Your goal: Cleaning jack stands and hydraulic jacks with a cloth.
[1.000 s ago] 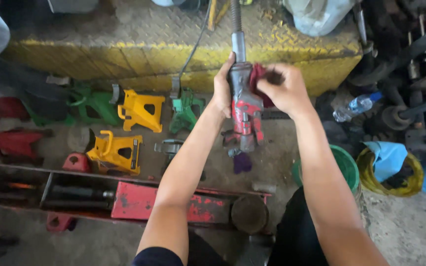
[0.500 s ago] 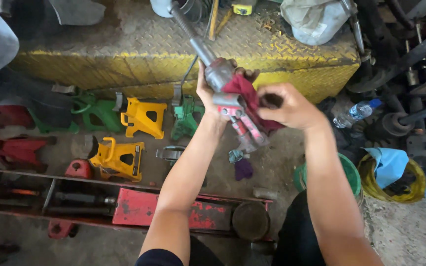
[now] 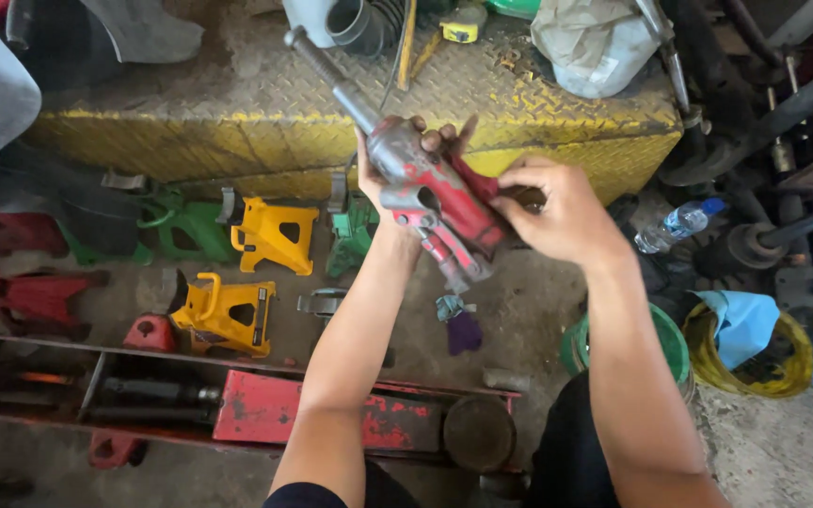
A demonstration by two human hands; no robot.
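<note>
The yellow checker-plate platform (image 3: 237,122) fills the top of the view, and everything else sits in relation to it. On the floor well below its front edge lies the long red floor jack (image 3: 312,414), with two yellow jack stands (image 3: 275,233) and a green one (image 3: 355,230) between jack and platform. A green bucket (image 3: 670,343) stands off the platform's lower right corner, a plastic water bottle (image 3: 675,224) just beside that corner, and a small purple rag (image 3: 463,329) lies on the floor below the hands.

Held up in front of the platform's front edge is the red-and-grey pneumatic impact wrench (image 3: 430,202). Half a second ago it pointed more nearly upright; now its long extension bar (image 3: 326,71) leans up and to the left, across the platform top — the tool has been tipped over and brought a little nearer the camera, so its body faces the person more squarely.

The left hand (image 3: 397,165) is wrapped round the wrench from behind, fingers (image 3: 444,139) curled closed over the top of the housing, carrying its weight. The right hand (image 3: 562,212) is closed at the tool's rear end, fingertips pinched on something dark there — possibly a fitting or a bit of red cloth, the view is too cramped to tell. Its grip has moved from the side of the housing to that rear end.
</note>
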